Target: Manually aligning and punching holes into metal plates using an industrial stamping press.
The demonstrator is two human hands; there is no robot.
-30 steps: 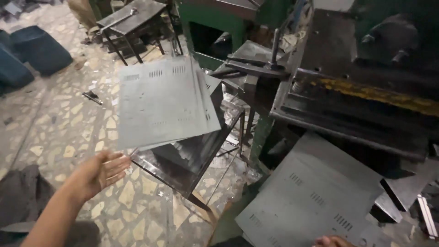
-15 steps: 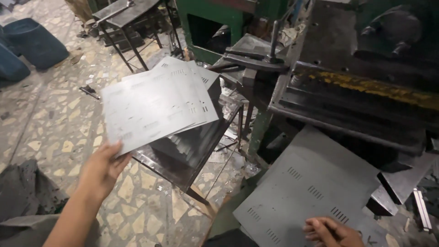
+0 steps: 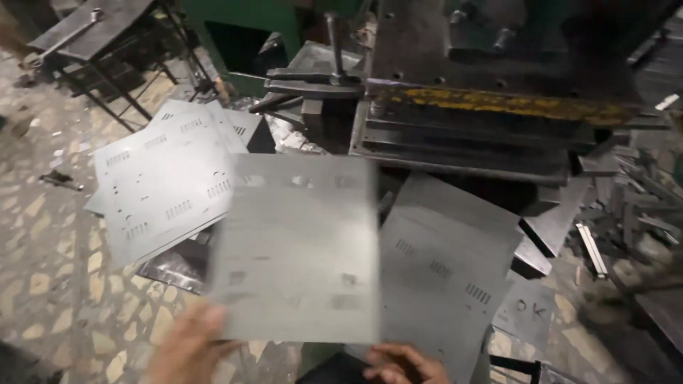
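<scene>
So both hands are holding a punched sheet-metal panel (image 3: pixel 295 245) up in front of the press, pic's blurry w/ motion. Left hand (image 3: pixel 186 348) is gripping the bottom-left corner, right hand (image 3: pixel 405 364) is pinching the bottom edge, fingers curled under. It's hovering btwn the finished stack (image 3: pixel 160 185) on the left stand and the blank stack (image 3: pixel 448 267) by the press die (image 3: pixel 491 117). Imo it's worth keeping it level, gripping the edges only, watching for burrs, and squaring it up before feeding.
</scene>
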